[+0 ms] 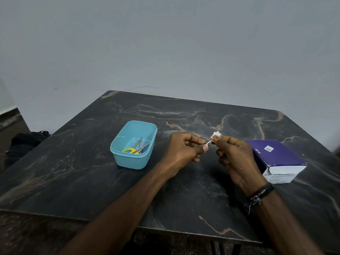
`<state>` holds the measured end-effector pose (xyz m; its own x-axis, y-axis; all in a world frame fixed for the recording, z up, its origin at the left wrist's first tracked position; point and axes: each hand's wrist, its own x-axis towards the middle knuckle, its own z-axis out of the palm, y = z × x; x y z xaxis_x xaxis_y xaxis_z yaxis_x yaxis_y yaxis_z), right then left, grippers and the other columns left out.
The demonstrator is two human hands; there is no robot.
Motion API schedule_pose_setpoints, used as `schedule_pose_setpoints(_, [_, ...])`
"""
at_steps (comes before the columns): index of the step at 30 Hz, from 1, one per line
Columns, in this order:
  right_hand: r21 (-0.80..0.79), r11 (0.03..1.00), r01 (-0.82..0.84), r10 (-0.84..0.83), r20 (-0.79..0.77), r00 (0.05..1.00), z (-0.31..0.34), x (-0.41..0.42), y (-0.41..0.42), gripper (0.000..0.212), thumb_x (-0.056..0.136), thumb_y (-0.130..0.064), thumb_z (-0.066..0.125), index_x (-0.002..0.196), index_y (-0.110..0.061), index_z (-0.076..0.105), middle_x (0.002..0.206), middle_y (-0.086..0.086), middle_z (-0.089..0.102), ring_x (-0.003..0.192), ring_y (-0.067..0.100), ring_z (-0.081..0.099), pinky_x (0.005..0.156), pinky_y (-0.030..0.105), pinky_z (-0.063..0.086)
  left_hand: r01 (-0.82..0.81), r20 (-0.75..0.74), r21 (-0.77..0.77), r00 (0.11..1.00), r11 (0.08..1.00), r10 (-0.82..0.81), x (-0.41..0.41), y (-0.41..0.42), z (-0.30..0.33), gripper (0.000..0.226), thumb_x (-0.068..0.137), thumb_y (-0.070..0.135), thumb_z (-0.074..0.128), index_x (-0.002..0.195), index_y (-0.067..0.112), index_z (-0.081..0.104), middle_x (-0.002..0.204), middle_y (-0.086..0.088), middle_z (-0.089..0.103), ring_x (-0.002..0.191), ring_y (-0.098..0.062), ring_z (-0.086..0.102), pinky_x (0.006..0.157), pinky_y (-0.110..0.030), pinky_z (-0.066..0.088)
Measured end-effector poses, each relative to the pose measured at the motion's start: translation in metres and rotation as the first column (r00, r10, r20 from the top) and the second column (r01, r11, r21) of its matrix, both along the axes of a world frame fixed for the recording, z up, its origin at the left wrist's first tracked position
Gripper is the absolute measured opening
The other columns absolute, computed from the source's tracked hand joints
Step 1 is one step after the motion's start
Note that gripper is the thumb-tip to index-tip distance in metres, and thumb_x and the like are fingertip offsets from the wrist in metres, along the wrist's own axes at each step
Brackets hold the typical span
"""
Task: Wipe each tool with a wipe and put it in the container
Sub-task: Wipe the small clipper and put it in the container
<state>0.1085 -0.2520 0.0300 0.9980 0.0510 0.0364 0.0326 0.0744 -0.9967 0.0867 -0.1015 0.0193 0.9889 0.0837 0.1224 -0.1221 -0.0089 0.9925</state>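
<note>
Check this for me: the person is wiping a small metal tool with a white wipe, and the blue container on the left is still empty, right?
Not quite. The head view shows the blue container already holds tools, including yellow-handled scissors. The rest stands: the left hand holds a small metal tool and the right hand holds the white wipe.

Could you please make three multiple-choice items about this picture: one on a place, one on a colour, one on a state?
1. Where is the purple box?
A. beside the right hand
B. inside the container
C. behind the left hand

2. What colour is the container?
A. red
B. light blue
C. white

3. What does the right hand hold?
A. nothing
B. scissors
C. a white wipe

Answers: 1 A, it lies on the table just right of that hand. 2 B, its walls are light blue. 3 C, the wipe is pinched on a thin metal tool held by the left hand.
</note>
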Motion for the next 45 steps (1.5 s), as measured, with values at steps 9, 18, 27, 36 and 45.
schedule_pose_setpoints(9, [-0.093, 0.99, -0.108, 0.105, -0.036, 0.994, 0.0, -0.002, 0.003, 0.012, 0.087, -0.013, 0.067, 0.077, -0.005, 0.068, 0.061, 0.005, 0.047, 0.055, 0.011, 0.036, 0.038, 0.015, 0.029, -0.101, -0.034, -0.454, 0.995, 0.885, 0.097, 0.002, 0.007, 0.01, 0.046, 0.073, -0.008, 0.076, 0.113, 0.006, 0.059, 0.08, -0.013, 0.071, 0.071, -0.022, 0.07, 0.069, -0.036, 0.062])
schedule_pose_setpoints(18, [-0.15, 0.965, -0.217, 0.214, -0.037, 0.976, 0.007, -0.017, 0.011, 0.008, 0.086, -0.005, 0.066, 0.088, 0.003, 0.069, 0.049, -0.009, 0.062, 0.042, -0.004, 0.054, 0.042, 0.01, 0.04, -0.097, -0.082, -0.417, 0.994, 0.904, 0.069, 0.002, 0.003, 0.007, 0.02, 0.081, -0.001, 0.071, 0.102, 0.0, 0.068, 0.089, -0.017, 0.072, 0.08, -0.025, 0.07, 0.078, -0.037, 0.06])
schedule_pose_setpoints(27, [-0.123, 0.991, 0.051, -0.044, 0.057, 0.997, 0.003, -0.006, 0.006, 0.008, 0.089, -0.015, 0.066, 0.085, -0.013, 0.073, 0.068, 0.007, 0.057, 0.057, 0.011, 0.042, 0.05, 0.022, 0.036, -0.084, -0.071, -0.303, 0.995, 0.949, 0.065, 0.0, 0.001, 0.005, 0.017, 0.086, 0.001, 0.068, 0.102, 0.006, 0.066, 0.097, -0.015, 0.07, 0.073, -0.022, 0.072, 0.071, -0.035, 0.062])
schedule_pose_setpoints(36, [-0.149, 0.988, 0.046, -0.037, 0.067, 0.997, 0.0, -0.005, 0.007, 0.009, 0.09, -0.016, 0.065, 0.088, -0.016, 0.074, 0.07, 0.007, 0.058, 0.059, 0.013, 0.044, 0.052, 0.024, 0.037, -0.018, -0.025, -0.209, 1.0, 0.978, 0.013, -0.003, -0.003, 0.004, 0.015, 0.087, -0.004, 0.065, 0.098, 0.007, 0.067, 0.086, -0.008, 0.069, 0.07, -0.017, 0.07, 0.078, -0.036, 0.061])
schedule_pose_setpoints(45, [-0.175, 0.985, 0.0, 0.014, 0.077, 0.997, -0.002, -0.006, 0.007, 0.012, 0.09, -0.017, 0.064, 0.093, -0.011, 0.075, 0.055, -0.007, 0.059, 0.055, 0.006, 0.045, 0.052, 0.023, 0.036, -0.008, 0.008, -0.138, 1.0, 0.99, 0.009, -0.003, -0.006, 0.0, 0.018, 0.085, -0.004, 0.067, 0.102, 0.004, 0.066, 0.09, -0.013, 0.066, 0.077, -0.028, 0.07, 0.083, -0.047, 0.059])
